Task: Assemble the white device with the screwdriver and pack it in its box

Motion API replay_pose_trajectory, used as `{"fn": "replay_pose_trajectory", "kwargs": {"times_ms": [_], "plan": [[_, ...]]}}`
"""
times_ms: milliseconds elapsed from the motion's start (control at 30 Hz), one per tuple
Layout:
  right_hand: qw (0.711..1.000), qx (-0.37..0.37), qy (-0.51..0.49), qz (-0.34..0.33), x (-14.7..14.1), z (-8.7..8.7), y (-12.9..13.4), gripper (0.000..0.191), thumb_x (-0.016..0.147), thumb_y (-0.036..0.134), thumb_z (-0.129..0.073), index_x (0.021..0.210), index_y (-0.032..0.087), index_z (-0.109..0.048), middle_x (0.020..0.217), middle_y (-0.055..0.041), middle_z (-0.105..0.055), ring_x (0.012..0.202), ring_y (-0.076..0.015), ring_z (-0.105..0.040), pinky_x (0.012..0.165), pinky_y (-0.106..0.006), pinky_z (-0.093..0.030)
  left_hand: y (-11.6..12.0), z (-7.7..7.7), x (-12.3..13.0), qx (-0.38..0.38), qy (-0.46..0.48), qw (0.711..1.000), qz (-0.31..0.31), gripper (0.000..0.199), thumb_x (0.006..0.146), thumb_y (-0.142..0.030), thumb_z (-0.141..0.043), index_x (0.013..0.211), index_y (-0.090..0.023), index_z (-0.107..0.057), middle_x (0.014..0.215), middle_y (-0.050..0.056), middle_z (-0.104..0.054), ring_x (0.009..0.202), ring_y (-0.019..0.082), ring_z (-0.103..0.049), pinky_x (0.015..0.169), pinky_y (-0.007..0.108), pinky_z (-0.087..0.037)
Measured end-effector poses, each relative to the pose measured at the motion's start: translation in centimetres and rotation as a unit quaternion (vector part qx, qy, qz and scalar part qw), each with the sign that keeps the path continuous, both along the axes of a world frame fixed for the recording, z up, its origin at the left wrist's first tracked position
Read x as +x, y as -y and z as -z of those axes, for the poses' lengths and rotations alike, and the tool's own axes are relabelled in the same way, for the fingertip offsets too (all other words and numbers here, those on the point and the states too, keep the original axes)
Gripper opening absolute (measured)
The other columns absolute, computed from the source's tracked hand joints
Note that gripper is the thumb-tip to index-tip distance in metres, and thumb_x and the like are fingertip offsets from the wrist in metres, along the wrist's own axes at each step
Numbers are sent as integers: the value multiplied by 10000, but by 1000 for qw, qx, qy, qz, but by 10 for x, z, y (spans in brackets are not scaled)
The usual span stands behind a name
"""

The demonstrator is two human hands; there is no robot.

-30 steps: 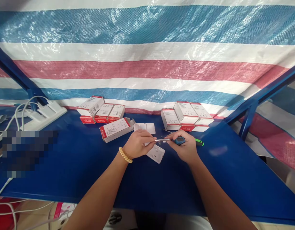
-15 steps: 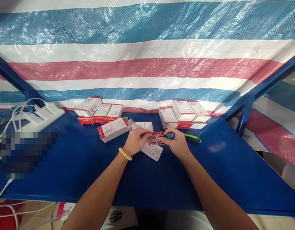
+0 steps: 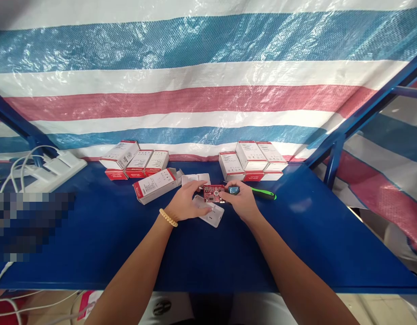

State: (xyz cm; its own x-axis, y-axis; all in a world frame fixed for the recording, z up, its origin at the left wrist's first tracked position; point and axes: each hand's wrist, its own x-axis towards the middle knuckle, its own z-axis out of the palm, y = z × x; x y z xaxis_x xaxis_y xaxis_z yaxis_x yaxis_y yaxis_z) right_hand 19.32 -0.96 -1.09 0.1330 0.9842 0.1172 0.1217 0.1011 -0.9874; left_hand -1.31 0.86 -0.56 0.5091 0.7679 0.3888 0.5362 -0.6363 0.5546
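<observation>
A red circuit board [image 3: 214,194] is held up in front of me, its component side facing me. My right hand [image 3: 243,201] pinches the board's right end, beside a round blue part [image 3: 233,190]. At the board's left end, my left hand [image 3: 187,201] is open, thumb spread below and fingertips by the upper left corner; whether they touch it I cannot tell. Beneath lies a white plastic housing piece [image 3: 212,217], with another white plastic piece [image 3: 199,177] behind, partly covered by my left hand. A green-and-black handled tool [image 3: 263,193] lies right of my right hand.
An opened white-and-red box [image 3: 154,185] lies left of my hands. Stacked boxes stand at the back left [image 3: 139,162] and back right [image 3: 251,155]. A white power strip [image 3: 56,169] with cables is at far left, near a blurred-out patch [image 3: 29,221]. Blue posts flank the blue table [image 3: 208,262].
My left hand has loosened its pinch on the board, its thumb moving down and away. My right hand keeps hold. The whole view has shifted slightly.
</observation>
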Motion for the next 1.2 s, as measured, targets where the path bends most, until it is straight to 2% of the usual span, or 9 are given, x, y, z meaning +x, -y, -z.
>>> {"fn": "replay_pose_trajectory", "kwargs": {"times_ms": [167,267,333,433,633,767,900,1033,1200], "plan": [[999,-40,-13,-34,0,-4,2,305,606,347,-786,738,204,-552,684,27,-600,571,-151,-605,540,-299,-525,-4,4,2,69,-21,997,-8,443,709,-305,-715,1108,-165,-583,1092,100,-657,1012,255,-617,903,421,-511],[994,-83,-45,-49,0,-5,2,352,641,429,-770,760,213,-519,689,15,-623,569,-178,-648,492,-312,-551,-5,4,2,66,-25,997,-9,431,693,-306,-737,1073,-166,-589,1073,96,-660,993,255,-620,890,421,-515],[994,-104,-26,-38,1,-6,2,373,684,498,-728,774,220,-496,642,10,-627,505,-185,-642,379,-277,-496,-4,3,3,54,-18,998,-14,446,678,-303,-755,1068,-166,-588,1062,93,-661,989,256,-622,881,420,-518],[993,-111,-5,-25,3,-7,2,380,746,555,-651,774,219,-475,579,9,-624,372,-159,-577,260,-204,-302,-2,-1,4,28,7,999,-21,467,652,-298,-778,1057,-169,-586,1033,79,-665,956,241,-630,845,396,-530],[979,-128,-93,-130,7,-13,4,303,704,365,-706,816,220,-465,427,58,-546,363,-115,-514,312,-147,-223,0,-6,4,-19,49,999,-8,456,634,-304,-796,1022,-170,-596,984,52,-666,884,200,-637,778,336,-547],[966,-155,-145,-147,9,-17,4,266,700,315,-676,869,210,-500,463,42,-569,380,-113,-521,314,-144,-215,0,-6,3,-39,53,998,-8,476,640,-346,-798,1037,-171,-603,1002,59,-667,885,200,-636,758,327,-549],[946,-166,-223,-166,11,-18,4,282,667,263,-628,927,200,-538,596,3,-637,422,-140,-574,311,-174,-298,0,-7,3,-57,66,996,-14,509,637,-337,-801,1078,-175,-605,1034,57,-675,908,201,-635,802,339,-536],[940,-189,-226,-170,12,-18,5,334,672,261,-701,963,197,-549,628,-7,-651,451,-137,-583,339,-194,-379,2,-10,2,-103,86,991,-13,563,640,-397,-803,1118,-174,-608,1069,67,-682,920,210,-634,827,358,-522],[945,-197,-215,-151,9,-15,3,378,656,318,-778,937,194,-559,637,-8,-647,413,-91,-515,332,-163,-288,2,-11,-1,-138,103,985,25,664,614,-434,-822,1184,-187,-587,1149,90,-662,986,243,-627,863,382,-506]]}}
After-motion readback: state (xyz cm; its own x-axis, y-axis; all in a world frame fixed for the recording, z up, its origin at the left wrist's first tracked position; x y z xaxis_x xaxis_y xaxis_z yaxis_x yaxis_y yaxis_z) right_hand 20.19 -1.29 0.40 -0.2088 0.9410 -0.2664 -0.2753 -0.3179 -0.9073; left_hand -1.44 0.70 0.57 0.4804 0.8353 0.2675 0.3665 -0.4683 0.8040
